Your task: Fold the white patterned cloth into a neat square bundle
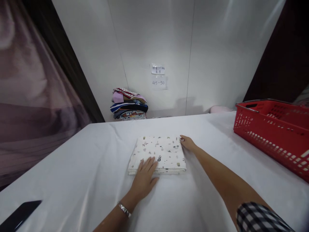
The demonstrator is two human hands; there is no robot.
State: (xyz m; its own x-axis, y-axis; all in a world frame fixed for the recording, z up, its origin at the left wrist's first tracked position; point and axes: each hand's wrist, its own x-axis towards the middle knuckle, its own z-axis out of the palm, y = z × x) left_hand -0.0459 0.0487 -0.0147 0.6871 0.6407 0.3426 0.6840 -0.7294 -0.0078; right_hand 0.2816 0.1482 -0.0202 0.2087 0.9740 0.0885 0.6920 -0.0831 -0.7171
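A white cloth with small scattered prints (166, 153) lies folded into a thick, flat rectangle on the white-covered table (101, 180). My left hand (145, 177) rests on its near edge, left of the middle, with fingers stretched out and lying flat on the top layer. At the far right corner, my right hand (188, 143) has its fingers bent and pinched at the cloth's edge; the fingertips are small and partly hidden there. Several folded layers show along the near side.
A red plastic basket (270, 125) with a metal handle stands at the right. Beyond the far table edge is a stack of folded fabrics (129, 104). A dark flat object (21, 214) lies at the near left. Paper labels (159, 82) hang on the wall; a curtain (31, 96) borders the left.
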